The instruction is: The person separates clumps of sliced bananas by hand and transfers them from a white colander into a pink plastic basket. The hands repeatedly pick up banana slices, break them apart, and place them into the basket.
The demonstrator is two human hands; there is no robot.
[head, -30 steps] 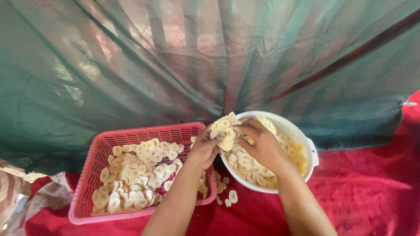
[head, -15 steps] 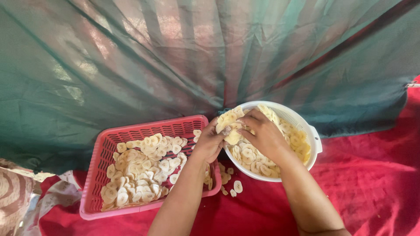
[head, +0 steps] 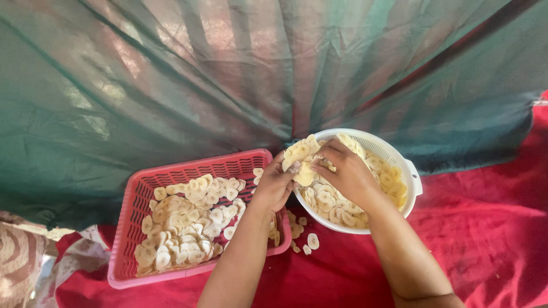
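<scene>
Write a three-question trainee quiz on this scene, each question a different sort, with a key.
1. True or false: the pink basket holds pale round slices.
2. Multiple choice: where do both hands meet? A) over the pink basket's far corner B) at the white colander's left rim C) on the red cloth
3. Fill in: a few loose slices lie on the red ____ between basket and colander.

Key:
1. True.
2. B: the left hand and right hand together hold a clump of slices there.
3. Cloth.

Both hands (head: pixel 311 177) on banana slices (head: pixel 301 161)
</scene>
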